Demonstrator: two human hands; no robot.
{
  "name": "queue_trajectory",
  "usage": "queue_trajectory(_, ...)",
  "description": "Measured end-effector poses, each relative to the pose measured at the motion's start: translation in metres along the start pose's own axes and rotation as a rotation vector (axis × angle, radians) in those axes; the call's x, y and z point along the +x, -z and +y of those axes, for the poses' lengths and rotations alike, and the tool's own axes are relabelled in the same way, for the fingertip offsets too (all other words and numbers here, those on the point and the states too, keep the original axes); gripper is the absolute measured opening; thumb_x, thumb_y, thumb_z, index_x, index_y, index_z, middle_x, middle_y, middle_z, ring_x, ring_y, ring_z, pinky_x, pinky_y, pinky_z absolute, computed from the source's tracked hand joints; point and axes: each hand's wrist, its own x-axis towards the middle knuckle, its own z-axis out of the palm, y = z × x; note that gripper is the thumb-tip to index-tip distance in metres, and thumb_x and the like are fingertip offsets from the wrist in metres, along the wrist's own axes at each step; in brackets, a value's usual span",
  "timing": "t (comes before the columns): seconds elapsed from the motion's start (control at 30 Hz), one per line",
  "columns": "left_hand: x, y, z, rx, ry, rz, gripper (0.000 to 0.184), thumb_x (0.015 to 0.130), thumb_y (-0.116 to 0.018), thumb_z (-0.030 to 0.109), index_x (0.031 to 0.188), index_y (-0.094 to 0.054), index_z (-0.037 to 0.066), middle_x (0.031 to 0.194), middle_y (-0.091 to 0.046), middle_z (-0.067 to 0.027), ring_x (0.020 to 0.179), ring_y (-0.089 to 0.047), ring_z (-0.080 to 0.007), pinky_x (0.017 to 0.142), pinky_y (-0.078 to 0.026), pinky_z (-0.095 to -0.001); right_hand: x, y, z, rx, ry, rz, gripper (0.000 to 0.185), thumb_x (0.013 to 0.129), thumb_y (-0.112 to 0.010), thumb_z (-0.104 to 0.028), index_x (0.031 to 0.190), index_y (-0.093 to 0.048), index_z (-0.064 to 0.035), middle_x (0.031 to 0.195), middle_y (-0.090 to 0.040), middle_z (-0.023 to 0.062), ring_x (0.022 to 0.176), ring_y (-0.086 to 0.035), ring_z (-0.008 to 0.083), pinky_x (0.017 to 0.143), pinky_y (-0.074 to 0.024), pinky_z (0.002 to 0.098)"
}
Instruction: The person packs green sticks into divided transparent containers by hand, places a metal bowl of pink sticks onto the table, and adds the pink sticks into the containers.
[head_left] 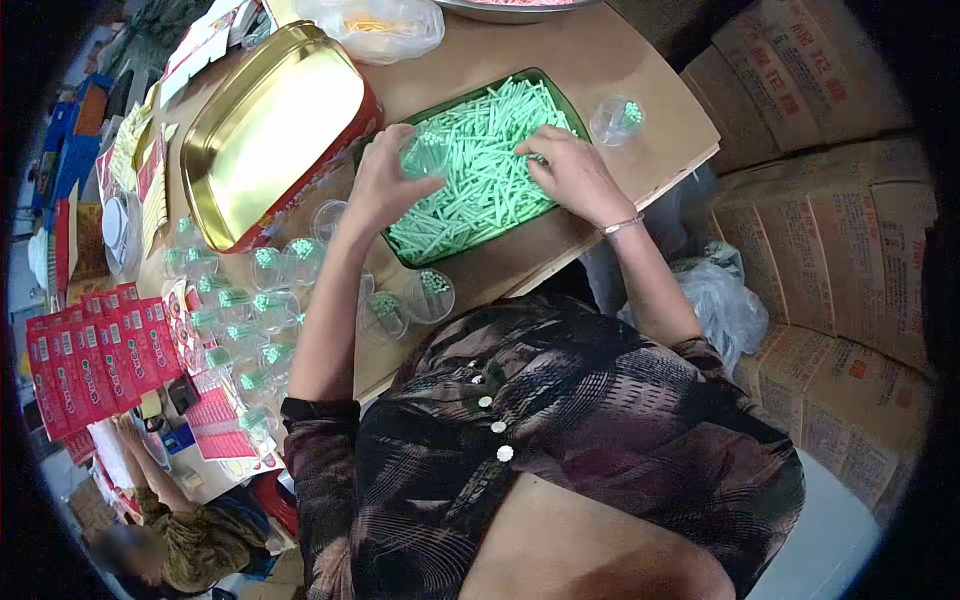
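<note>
Left hand: here it is, the left hand (385,180) gripping a clear cup (427,155), tilted over the left part of the tray.
Right hand: and over on the right, the right hand (575,178) has its fingers bent down at the pile; whether they pinch anything, I cannot tell.
Green sticks: a great heap of green sticks (480,190), right between the hands, filling the dark tray (566,104) on the table (640,60).
Lone cup: just right of the tray, a small cup (617,120) with green sticks inside.
Left side: a crowd of filled cups (270,265), near a gold-lined tin (275,130); red packets (105,350) lie farther left.
Far edge: a plastic bag (415,30) with orange pieces.
Far right: stacked cardboard boxes (820,240).
Near left corner: another person (200,540), arms stretched out.
</note>
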Motion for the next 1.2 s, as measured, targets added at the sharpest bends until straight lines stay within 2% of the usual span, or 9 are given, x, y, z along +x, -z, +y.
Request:
queue_trajectory(0.07, -0.004, 0.003, 0.006, 0.066, -0.026, 0.01, 0.065, 0.065, -0.079, 0.018, 0.121, -0.048, 0.001, 0.108, -0.056, -0.0166, 0.098, -0.053, -0.0314, 0.084, -0.045, -0.0358, 0.004, -0.005, -0.008, -0.001, 0.061, -0.031, 0.032, 0.077, -0.055, -0.002, 0.108, -0.062, -0.0032, 0.105, -0.059, 0.0087, 0.086, -0.057, 0.0256, 0.076, -0.0482, 0.0336)
queue_trajectory(0.2, -0.016, 0.002, 0.057, 0.52, -0.38, 0.478, 0.051, 0.068, -0.077, 0.015, 0.113, -0.055, 0.006, 0.102, -0.058, -0.0125, 0.088, -0.055, -0.027, 0.077, -0.045, -0.035, 0.014, -0.015, -0.029, -0.065, -0.003, -0.237, 0.045, 0.072, -0.05, 0.002, 0.117, -0.058, -0.0033, 0.112, -0.055, 0.01, 0.093, -0.056, 0.0273, 0.081, -0.0486, 0.0347)
queue_trajectory(0.3, -0.039, -0.014, 0.072, 0.46, -0.315, 0.173, 0.035, 0.069, -0.075, 0.018, 0.098, -0.061, 0.006, 0.097, -0.058, -0.0123, 0.083, -0.054, -0.0273, 0.078, -0.044, -0.0394, 0.011, -0.008, -0.019, -0.016, -0.008, -0.194, 0.048, 0.072, -0.049, 0.003, 0.119, -0.056, -0.0027, 0.116, -0.053, 0.0105, 0.094, -0.056, 0.0279, 0.083, -0.0485, 0.0351)
queue_trajectory(0.37, -0.044, -0.036, 0.064, 0.749, -0.248, -0.094, 0.024, 0.072, -0.071, 0.021, 0.086, -0.062, 0.004, 0.089, -0.059, -0.0122, 0.079, -0.054, -0.027, 0.075, -0.042, -0.041, 0.012, -0.005, -0.015, 0.034, -0.003, -0.147, 0.051, 0.071, -0.048, 0.004, 0.121, -0.054, -0.002, 0.12, -0.051, 0.011, 0.095, -0.056, 0.0284, 0.084, -0.0484, 0.0355)
queue_trajectory(0.57, -0.024, -0.074, 0.042, 1.101, -0.265, -0.067, 0.009, 0.077, -0.056, 0.015, 0.073, -0.063, 0.011, 0.077, -0.061, -0.011, 0.076, -0.053, -0.0221, 0.065, -0.036, -0.034, 0.012, -0.031, -0.008, 0.013, 0.183, 0.075, 0.051, 0.07, -0.048, 0.005, 0.12, -0.054, -0.0008, 0.117, -0.053, 0.0113, 0.095, -0.057, 0.0286, 0.086, -0.0483, 0.0353)
queue_trajectory(0.73, -0.018, -0.078, 0.032, 1.037, -0.32, 0.039, 0.009, 0.077, -0.058, 0.015, 0.074, -0.062, 0.008, 0.077, -0.061, -0.0124, 0.075, -0.054, -0.0247, 0.068, -0.039, -0.0369, 0.013, -0.035, -0.004, 0.132, 0.021, 0.025, 0.045, 0.075, -0.048, 0.002, 0.119, -0.057, -0.0015, 0.113, -0.058, 0.0125, 0.098, -0.058, 0.0289, 0.086, -0.0493, 0.0371)
queue_trajectory(0.87, -0.03, -0.058, 0.03, 0.577, -0.253, -0.034, 0.012, 0.077, -0.06, 0.015, 0.079, -0.061, 0.004, 0.077, -0.06, -0.014, 0.073, -0.055, -0.0295, 0.071, -0.043, -0.0419, 0.01, -0.029, -0.003, 0.257, -0.034, 0.125, 0.033, 0.082, -0.048, -0.004, 0.112, -0.061, -0.0011, 0.102, -0.061, 0.0108, 0.084, -0.06, 0.0247, 0.078, -0.0489, 0.034)
queue_trajectory(1.07, -0.029, -0.045, 0.028, 0.322, -0.291, 0.031, 0.018, 0.079, -0.06, 0.014, 0.09, -0.058, -0.001, 0.079, -0.06, -0.0169, 0.07, -0.055, -0.0348, 0.069, -0.046, -0.0446, 0.011, -0.021, -0.032, 0.645, -0.014, 0.132, 0.02, 0.091, -0.048, -0.011, 0.104, -0.062, -0.003, 0.088, -0.059, 0.0041, 0.071, -0.054, 0.0141, 0.067, -0.0436, 0.0261)
queue_trajectory(1.2, -0.027, -0.046, 0.025, -0.173, -0.024, -0.193, 0.021, 0.082, -0.059, 0.013, 0.097, -0.054, -0.001, 0.083, -0.06, -0.0173, 0.071, -0.057, -0.0338, 0.065, -0.047, -0.0419, 0.012, -0.029, -0.041, 0.654, -0.107, 0.042, 0.021, 0.095, -0.048, -0.019, 0.1, -0.062, -0.0044, 0.075, -0.055, 0.0001, 0.066, -0.05, 0.0097, 0.063, -0.042, 0.0233)
